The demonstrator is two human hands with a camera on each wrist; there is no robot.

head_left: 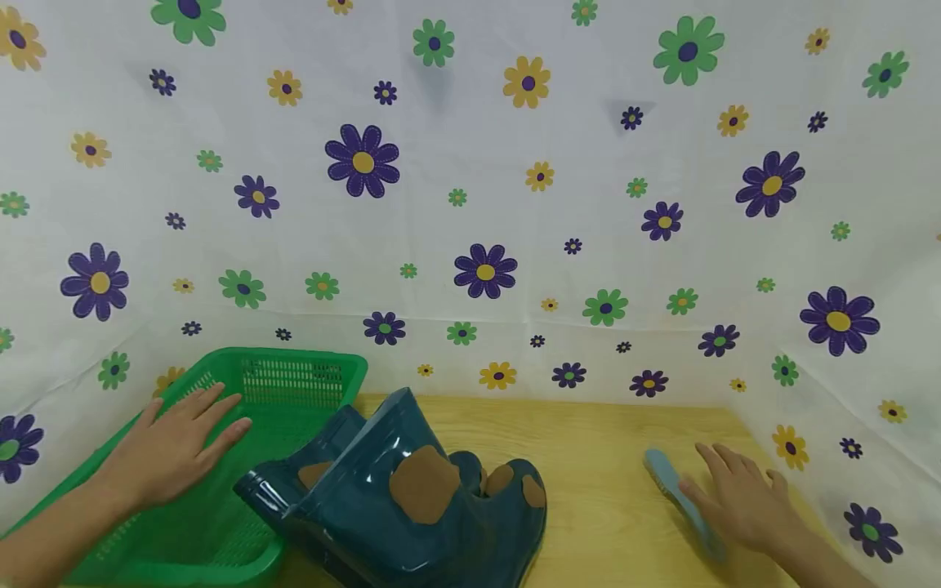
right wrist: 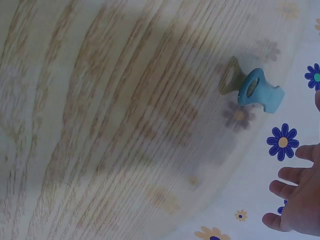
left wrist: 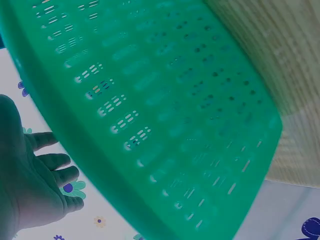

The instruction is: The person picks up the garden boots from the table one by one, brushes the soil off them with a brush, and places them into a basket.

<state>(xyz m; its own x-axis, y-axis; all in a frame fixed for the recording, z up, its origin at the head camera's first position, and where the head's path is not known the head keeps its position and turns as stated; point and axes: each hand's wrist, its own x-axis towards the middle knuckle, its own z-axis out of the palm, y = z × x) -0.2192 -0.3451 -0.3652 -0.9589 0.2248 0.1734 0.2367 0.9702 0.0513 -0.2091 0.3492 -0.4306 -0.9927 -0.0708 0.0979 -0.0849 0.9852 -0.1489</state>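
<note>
My left hand [head_left: 172,449] hovers over the green plastic basket [head_left: 353,371], its fingers spread and holding nothing. The left wrist view has this hand [left wrist: 35,185] beside the basket's outer wall [left wrist: 150,120]. Dark teal rubber boots [head_left: 367,506] with brown patches lie between my hands, overlapping the basket's right edge. Over on the right, my right hand [head_left: 746,498] is held above the table near a light-blue brush [head_left: 680,494], with fingers loosely extended. From the right wrist, the brush's handle end [right wrist: 265,95] appears apart from the fingers.
A light wood-grain table [head_left: 603,457] lies under everything. White cloth with printed flowers [head_left: 470,220] hangs behind the table and along both sides, close to my right hand.
</note>
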